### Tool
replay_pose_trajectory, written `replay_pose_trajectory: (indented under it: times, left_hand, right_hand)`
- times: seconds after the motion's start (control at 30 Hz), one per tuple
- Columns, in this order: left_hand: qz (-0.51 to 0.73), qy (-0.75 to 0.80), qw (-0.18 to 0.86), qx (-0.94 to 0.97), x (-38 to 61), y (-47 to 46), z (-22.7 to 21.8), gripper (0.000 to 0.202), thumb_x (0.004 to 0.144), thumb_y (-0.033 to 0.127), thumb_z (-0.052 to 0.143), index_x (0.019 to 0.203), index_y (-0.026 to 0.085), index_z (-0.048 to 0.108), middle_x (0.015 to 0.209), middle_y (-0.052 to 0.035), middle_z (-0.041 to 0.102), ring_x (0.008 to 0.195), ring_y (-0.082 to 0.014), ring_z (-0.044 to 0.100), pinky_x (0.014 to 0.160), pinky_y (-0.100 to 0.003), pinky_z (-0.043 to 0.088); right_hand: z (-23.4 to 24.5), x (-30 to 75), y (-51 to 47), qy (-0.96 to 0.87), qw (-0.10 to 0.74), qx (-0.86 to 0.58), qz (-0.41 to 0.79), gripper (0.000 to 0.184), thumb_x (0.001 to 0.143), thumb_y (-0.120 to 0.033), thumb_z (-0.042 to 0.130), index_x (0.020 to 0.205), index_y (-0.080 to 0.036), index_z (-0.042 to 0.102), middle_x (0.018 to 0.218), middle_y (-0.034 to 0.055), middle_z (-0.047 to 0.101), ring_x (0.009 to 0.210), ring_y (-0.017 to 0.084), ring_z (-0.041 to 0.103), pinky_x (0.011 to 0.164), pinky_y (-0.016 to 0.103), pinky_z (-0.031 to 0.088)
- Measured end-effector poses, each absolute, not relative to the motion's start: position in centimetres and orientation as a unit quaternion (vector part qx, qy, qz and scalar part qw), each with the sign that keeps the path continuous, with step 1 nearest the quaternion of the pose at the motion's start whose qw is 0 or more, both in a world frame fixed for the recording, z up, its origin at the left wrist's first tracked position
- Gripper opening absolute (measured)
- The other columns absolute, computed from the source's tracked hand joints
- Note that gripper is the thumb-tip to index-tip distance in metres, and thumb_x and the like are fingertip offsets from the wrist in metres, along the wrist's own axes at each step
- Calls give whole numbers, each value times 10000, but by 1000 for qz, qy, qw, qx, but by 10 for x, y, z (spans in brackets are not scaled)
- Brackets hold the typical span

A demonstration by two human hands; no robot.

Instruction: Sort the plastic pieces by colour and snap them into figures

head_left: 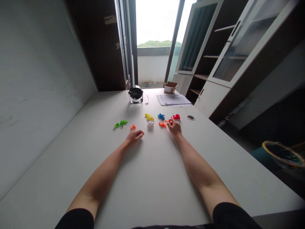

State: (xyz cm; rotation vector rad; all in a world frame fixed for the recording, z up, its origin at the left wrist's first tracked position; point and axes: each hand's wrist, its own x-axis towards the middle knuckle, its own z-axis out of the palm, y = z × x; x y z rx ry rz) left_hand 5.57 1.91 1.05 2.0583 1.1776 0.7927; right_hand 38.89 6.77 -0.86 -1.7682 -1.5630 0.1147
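My right hand [175, 128] pinches a small orange plastic piece [167, 121] between thumb and fingers. Just left of it lies an orange pile [162, 124] of similar pieces; a red pile [176, 116] is right behind the hand. My left hand [135, 137] rests on the table with its fingers curled together, and nothing shows in them. Beyond it sits a lone orange piece [133, 127]. Between the hands are a whitish clump [150, 123] and a yellow pile [149, 116]. A blue pile [161, 116] lies farther back, a green pile [121, 123] off to the left. Their exact shapes are too small to tell.
On the white table [152, 178] stand a round black lamp-like device [135, 93] and an open cardboard box [170, 87] at the back. Paper sheets [173, 99] lie before the box. A round cable hole [191, 117] is at the right. A wall borders the left side.
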Motion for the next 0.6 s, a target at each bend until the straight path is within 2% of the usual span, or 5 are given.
replay_pose_trajectory:
  times: [0.13,0.27,0.6]
  left_hand:
    - [297,446,304,788,56,18,12,245,886,343,528,951,193,711,829,-24,693,708,-148,569,651,-240,430]
    - [297,444,301,790,56,18,12,245,883,334,526,951,194,715,824,-27,686,705,-149,568,645,-242,429]
    - [294,448,290,793,57,17,14,237,878,321,533,944,193,722,826,-25,689,695,-141,558,631,-234,411]
  right_hand:
    - [-11,386,70,-599,352,-718,39,269,891,-412,584,1054,-205,640,767,50,661,726,219,601,686,298,406]
    - [-13,387,71,-599,332,-727,48,272,879,-464,609,997,-225,658,761,35,655,724,203,597,653,280,397]
    - [-15,387,72,-609,353,-709,42,235,869,-427,623,992,-229,659,797,20,659,752,178,592,672,265,403]
